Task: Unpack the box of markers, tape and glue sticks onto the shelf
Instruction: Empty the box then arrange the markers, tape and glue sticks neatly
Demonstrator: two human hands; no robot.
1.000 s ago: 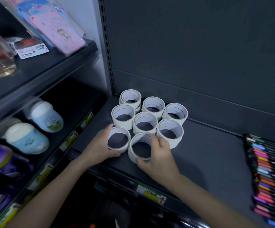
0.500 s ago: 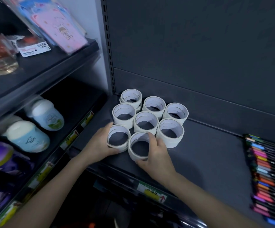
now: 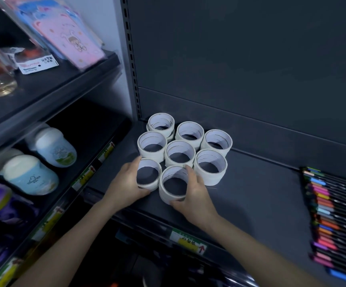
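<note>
Several stacks of white tape rolls (image 3: pixel 180 153) stand in a tight cluster at the back left of the dark shelf (image 3: pixel 257 195). My left hand (image 3: pixel 126 184) wraps the front-left stack (image 3: pixel 155 184), thumb at its back and fingers at its front. My right hand (image 3: pixel 193 193) grips the front-middle stack (image 3: pixel 165 193), with a finger over its far rim. Both stacks rest on the shelf, touching their neighbours. A row of coloured markers (image 3: pixel 333 216) lies at the shelf's right end.
A price label (image 3: pixel 188 242) sits on the shelf's front edge. The unit to the left holds white-and-blue bottles (image 3: pixel 31 179) on its lower shelf, and pink packaged cards (image 3: pixel 72 42) above. An upright slotted post (image 3: pixel 131 65) separates the two units.
Both hands have pushed the two front tape stacks slightly back, closing them against the cluster. The view has shifted a little.
</note>
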